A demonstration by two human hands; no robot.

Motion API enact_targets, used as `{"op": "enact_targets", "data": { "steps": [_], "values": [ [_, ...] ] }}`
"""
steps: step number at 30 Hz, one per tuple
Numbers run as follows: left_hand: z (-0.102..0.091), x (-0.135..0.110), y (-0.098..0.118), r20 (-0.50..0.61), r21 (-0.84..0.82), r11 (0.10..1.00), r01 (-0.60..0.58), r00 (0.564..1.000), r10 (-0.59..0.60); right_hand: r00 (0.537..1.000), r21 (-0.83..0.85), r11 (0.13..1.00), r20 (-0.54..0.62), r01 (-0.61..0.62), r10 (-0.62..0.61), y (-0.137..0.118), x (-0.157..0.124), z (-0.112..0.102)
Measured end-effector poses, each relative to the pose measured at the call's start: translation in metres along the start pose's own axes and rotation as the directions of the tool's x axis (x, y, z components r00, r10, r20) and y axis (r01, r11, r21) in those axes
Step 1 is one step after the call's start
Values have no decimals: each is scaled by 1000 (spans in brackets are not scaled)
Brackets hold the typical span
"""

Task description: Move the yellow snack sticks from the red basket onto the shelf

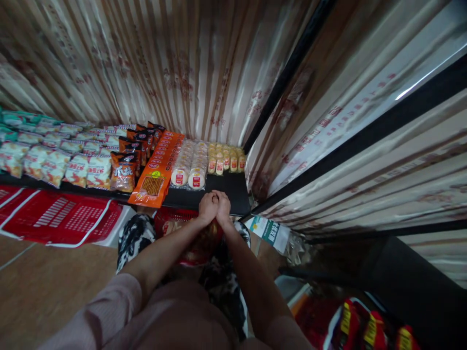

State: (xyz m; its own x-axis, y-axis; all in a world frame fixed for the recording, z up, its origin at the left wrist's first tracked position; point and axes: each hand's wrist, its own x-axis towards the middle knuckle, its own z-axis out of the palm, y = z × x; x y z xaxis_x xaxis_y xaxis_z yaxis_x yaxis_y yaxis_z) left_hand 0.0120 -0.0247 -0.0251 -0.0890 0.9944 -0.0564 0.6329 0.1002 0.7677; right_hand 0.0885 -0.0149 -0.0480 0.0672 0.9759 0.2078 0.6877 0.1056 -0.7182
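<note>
Two bare hands showed in the head view: left hand (207, 208) and right hand (224, 206) were clasped together, fingers folded closed against each other; could not tell whether anything small lay between the palms. Both were at the near edge of a black shelf (228, 187), toward its right end, above a red basket (171, 218) between the person's legs. Nearest goods on the shelf were clear packs of round white items (188, 165), just beyond the hands and slightly left; small yellow packs (226, 159) sat farther back, near the right corner. Left of the white packs, orange packets (151, 180) overlapped in a row running far to near, followed by dark-and-orange bags (126, 170) and white bags (76, 167). Printed sheeting (164, 58) hung behind.
</note>
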Motion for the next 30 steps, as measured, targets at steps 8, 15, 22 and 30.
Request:
{"op": "enact_targets", "data": {
  "steps": [8,15,22,30],
  "values": [
    [-13,-42,-23,-73,3,997,-83,994,83,999,-6,999,10,39,-39,-12,-42,12],
    [-15,-68,-61,-61,37,987,-159,985,161,989,-12,989,29,147,-146,-4,-77,34],
    [-13,-89,-100,49,183,983,-20,999,12,962,-53,997,270,49,-33,15,-107,76],
    [5,-99,-142,368,350,937,21,916,-158,833,-25,992,541,-124,117,32,-135,94]
  ]
}}
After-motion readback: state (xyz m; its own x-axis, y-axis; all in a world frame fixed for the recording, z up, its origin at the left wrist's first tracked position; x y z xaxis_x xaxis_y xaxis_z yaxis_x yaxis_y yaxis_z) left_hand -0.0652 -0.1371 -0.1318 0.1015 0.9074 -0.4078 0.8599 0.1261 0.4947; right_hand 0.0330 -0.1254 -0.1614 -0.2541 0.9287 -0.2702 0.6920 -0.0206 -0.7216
